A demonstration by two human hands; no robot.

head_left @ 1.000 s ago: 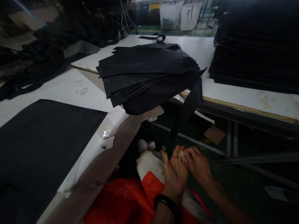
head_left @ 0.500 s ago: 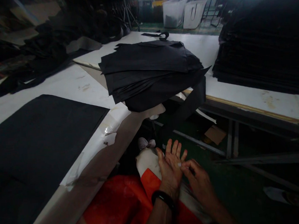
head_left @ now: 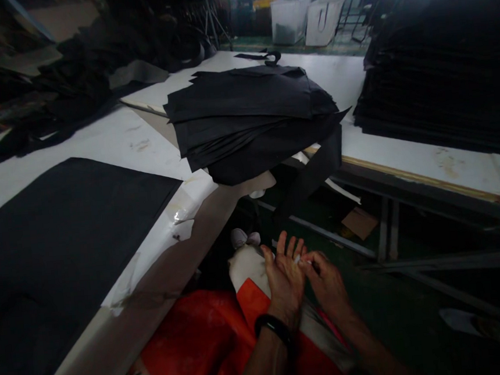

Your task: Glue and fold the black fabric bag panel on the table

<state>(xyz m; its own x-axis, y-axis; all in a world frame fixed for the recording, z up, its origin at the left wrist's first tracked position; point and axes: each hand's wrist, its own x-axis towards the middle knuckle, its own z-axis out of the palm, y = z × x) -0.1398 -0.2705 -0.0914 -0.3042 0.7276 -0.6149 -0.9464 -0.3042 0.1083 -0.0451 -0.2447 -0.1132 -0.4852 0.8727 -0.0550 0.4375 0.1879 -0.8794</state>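
Palm up and fingers spread, my left hand (head_left: 287, 272) is over my lap, with a dark band on its wrist. A small white piece (head_left: 297, 259) shows at its palm near the finger bases. My right hand (head_left: 326, 283) touches that palm from the right, its thumb and forefinger pinched at the white piece, which is too small to name. Orange cloth (head_left: 197, 332) covers my lap below the hands. Beyond them, a fanned pile of black sheets (head_left: 246, 100) lies across the corner where the white tables meet.
A large black sheet (head_left: 70, 238) lies on the left table (head_left: 118, 137). A tall black stack (head_left: 442, 77) stands on the right table (head_left: 413, 155). Metal bars (head_left: 449, 263) run beneath it, near a brown cardboard piece (head_left: 360, 223). White bins (head_left: 291, 20) stand behind.
My right hand has shifted slightly up and left against the left palm, and more of the white piece shows. A pink strip now shows beside my right forearm. The view has moved slightly.
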